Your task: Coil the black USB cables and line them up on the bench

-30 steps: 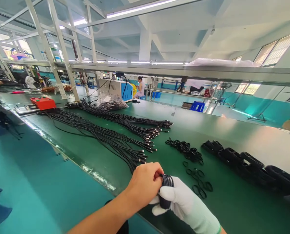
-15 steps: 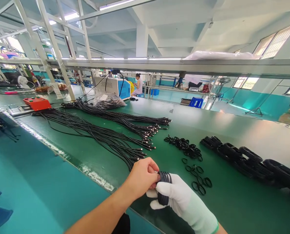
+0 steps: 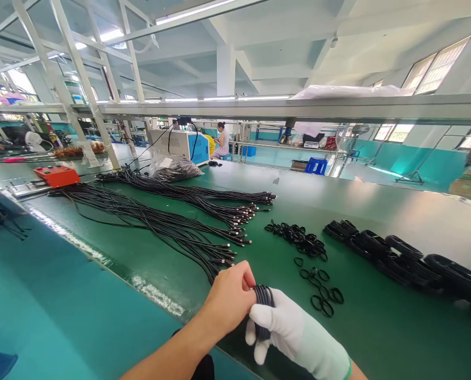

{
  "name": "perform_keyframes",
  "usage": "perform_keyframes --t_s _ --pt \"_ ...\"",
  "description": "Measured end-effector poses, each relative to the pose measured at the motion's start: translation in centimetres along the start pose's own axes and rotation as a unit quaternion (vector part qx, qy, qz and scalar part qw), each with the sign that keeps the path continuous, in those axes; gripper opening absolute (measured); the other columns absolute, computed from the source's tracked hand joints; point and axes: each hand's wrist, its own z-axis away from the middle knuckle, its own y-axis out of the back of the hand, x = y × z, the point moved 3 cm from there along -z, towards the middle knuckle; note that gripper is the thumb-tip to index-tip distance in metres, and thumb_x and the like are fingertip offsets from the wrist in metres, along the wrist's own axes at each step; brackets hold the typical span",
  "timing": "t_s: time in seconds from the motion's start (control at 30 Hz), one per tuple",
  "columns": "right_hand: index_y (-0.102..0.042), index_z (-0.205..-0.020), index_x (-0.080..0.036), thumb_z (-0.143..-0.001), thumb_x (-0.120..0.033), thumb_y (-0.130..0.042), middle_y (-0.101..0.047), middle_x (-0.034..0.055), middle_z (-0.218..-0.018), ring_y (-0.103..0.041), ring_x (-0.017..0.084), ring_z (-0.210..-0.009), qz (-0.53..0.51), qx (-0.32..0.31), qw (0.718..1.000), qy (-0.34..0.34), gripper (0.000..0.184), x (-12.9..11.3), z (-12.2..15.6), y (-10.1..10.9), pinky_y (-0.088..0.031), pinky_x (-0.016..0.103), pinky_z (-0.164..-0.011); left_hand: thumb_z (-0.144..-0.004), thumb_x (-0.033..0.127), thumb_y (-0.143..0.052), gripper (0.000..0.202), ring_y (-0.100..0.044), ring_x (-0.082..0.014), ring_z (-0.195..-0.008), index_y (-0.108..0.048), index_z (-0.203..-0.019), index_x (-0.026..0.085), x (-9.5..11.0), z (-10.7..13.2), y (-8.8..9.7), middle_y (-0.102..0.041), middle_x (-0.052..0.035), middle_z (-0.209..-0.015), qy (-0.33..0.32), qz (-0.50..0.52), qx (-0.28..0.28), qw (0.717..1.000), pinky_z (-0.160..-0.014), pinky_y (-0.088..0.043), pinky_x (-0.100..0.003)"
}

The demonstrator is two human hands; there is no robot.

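Observation:
My bare left hand [image 3: 229,298] is closed around one end of a coiled black cable [image 3: 263,296] at the near edge of the green table [image 3: 377,338]. My right hand [image 3: 288,327], in a white glove, grips the same coil from the other side, fingers wrapped round it. Just beyond my hands lie loose black rings [image 3: 322,295] and a denser heap of rings [image 3: 298,237]. Straight black cables [image 3: 172,221] with metal plugs stretch away to the left.
A row of finished black cable coils [image 3: 401,258] lies on the right. A red control box [image 3: 56,174], a plastic bag of parts [image 3: 172,168] and a blue-and-white machine [image 3: 180,145] stand at the far left. A seated person [image 3: 221,141] works in the background.
Both hands stay on the coil; the gloved fingers have shifted lower round it. The view has drifted slightly right and down.

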Motion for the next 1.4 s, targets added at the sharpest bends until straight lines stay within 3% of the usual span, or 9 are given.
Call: perform_keyframes --t_s 0.17,0.27,0.47,0.6,0.77,0.97,1.03,1.2,1.4 --pt "-0.064 -0.066 -0.007 -0.055 -0.031 -0.072 -0.057 0.0046 -0.061 -0.050 0.007 -0.043 0.028 0.034 0.999 -0.024 0.028 0.3 0.0 -0.1 -0.039 0.013 -0.030 -0.065 0.005 -0.051 0.023 -0.045 -0.0087 -0.059 -0.064 -0.076 0.021 0.3 0.4 0.4 -0.053 0.0044 -0.074 -0.155 -0.015 -0.021 0.988 -0.054 -0.034 -0.019" --pt "-0.064 -0.068 -0.007 -0.056 -0.030 -0.071 -0.059 0.0065 -0.065 -0.053 0.010 -0.046 0.007 0.037 0.999 -0.033 0.027 0.9 -0.1 -0.2 -0.045 0.016 -0.033 -0.065 0.001 -0.046 0.029 -0.048 -0.0091 -0.062 -0.068 -0.072 0.018 -0.2 0.4 0.3 -0.052 0.0024 -0.073 -0.184 0.003 -0.013 0.983 -0.056 -0.036 -0.019" --pt "-0.064 -0.097 -0.009 -0.066 -0.030 -0.075 -0.062 0.0081 -0.082 -0.062 0.015 -0.071 -0.058 0.004 0.998 -0.020 0.039 1.3 -0.2 -0.2 -0.057 0.026 -0.055 -0.065 0.002 -0.049 0.028 -0.048 -0.0093 -0.059 -0.071 -0.073 0.017 -0.8 0.0 -0.3 -0.052 0.0022 -0.070 -0.160 0.030 0.005 0.987 -0.053 -0.034 -0.020" --pt "-0.065 -0.094 -0.010 -0.066 -0.029 -0.076 -0.062 0.0084 -0.083 -0.063 0.015 -0.069 -0.078 0.009 0.997 -0.021 0.036 1.4 -0.2 -0.2 -0.056 0.025 -0.053 -0.064 0.003 -0.050 0.023 -0.047 -0.0095 -0.059 -0.068 -0.067 0.017 -0.6 -0.7 -0.2 -0.051 0.0028 -0.068 -0.142 0.050 -0.013 0.989 -0.053 -0.034 -0.020" --pt "-0.065 -0.092 -0.012 -0.070 -0.038 -0.074 -0.061 0.0063 -0.080 -0.063 0.016 -0.071 -0.166 0.006 0.986 -0.017 0.036 0.8 0.3 0.3 -0.055 0.028 -0.060 -0.068 0.010 -0.056 0.028 -0.051 -0.0143 -0.078 -0.063 -0.091 0.022 0.0 0.1 1.5 -0.055 0.0020 -0.086 -0.153 0.027 -0.030 0.987 -0.072 -0.041 -0.025" --pt "-0.065 -0.083 -0.010 -0.074 -0.031 -0.070 -0.059 0.0030 -0.070 -0.059 0.012 -0.069 -0.215 -0.014 0.974 0.066 0.023 0.7 -0.1 0.4 -0.050 0.025 -0.067 -0.063 0.007 -0.063 0.017 -0.049 -0.0226 -0.094 -0.057 -0.072 0.020 0.1 3.6 0.3 -0.059 -0.0016 -0.093 -0.213 -0.109 -0.019 0.971 -0.083 -0.037 -0.034" --pt "-0.065 -0.085 -0.011 -0.076 -0.032 -0.068 -0.060 0.0028 -0.069 -0.061 0.013 -0.070 -0.221 -0.030 0.973 0.057 0.022 0.6 0.1 0.5 -0.051 0.026 -0.067 -0.064 0.008 -0.064 0.017 -0.049 -0.0227 -0.095 -0.059 -0.074 0.021 0.2 4.0 0.3 -0.060 -0.0018 -0.096 -0.221 -0.095 -0.024 0.970 -0.083 -0.038 -0.034" --pt "-0.060 -0.111 -0.012 -0.076 -0.031 -0.069 -0.064 0.0116 -0.103 -0.065 0.026 -0.094 -0.179 -0.109 0.977 -0.030 0.041 -0.8 1.9 1.3 -0.058 0.036 -0.069 -0.076 0.021 -0.057 0.008 -0.053 -0.0164 -0.078 -0.061 -0.082 0.022 0.5 3.2 2.8 -0.059 0.0013 -0.080 -0.136 0.041 -0.021 0.990 -0.072 -0.041 -0.026" --pt "-0.065 -0.096 -0.007 -0.071 -0.022 -0.070 -0.063 0.0104 -0.093 -0.068 0.021 -0.075 -0.140 -0.089 0.985 -0.045 0.030 -0.3 1.6 1.5 -0.059 0.030 -0.056 -0.074 0.018 -0.054 0.014 -0.054 -0.0139 -0.067 -0.061 -0.084 0.023 1.3 1.5 1.5 -0.060 0.0040 -0.073 -0.112 0.006 -0.030 0.993 -0.061 -0.039 -0.023"
